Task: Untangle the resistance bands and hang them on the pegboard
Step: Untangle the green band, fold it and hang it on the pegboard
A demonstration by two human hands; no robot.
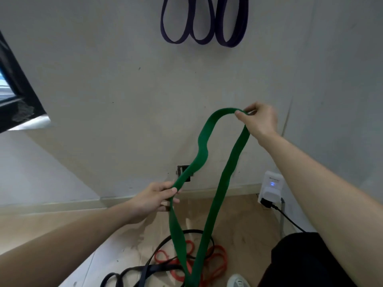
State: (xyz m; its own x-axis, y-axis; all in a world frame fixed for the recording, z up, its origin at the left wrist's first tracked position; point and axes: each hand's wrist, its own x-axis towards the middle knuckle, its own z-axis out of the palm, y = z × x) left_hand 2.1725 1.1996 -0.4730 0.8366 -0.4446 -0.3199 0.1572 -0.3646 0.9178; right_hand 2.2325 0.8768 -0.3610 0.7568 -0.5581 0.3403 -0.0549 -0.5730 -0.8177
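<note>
A wide green resistance band [226,175] hangs as a long loop in front of the wall. My right hand [259,119] pinches its top end, raised at the centre right. My left hand [153,198] grips the loop's left strand lower down, near the skirting. The loop's bottom trails down to the floor. On the floor below lie a red band [217,264] and black bands [145,270], heaped and crossing each other. A purple band [204,23] hangs in three loops high on the wall; its hooks are out of view.
A white plug-in device [271,187] with a blue light sits in a socket at the lower right, its black cable running right. A small dark wall box [182,170] is behind the green band. A dark window frame [18,94] is at left. My shoe [238,281] is at the bottom.
</note>
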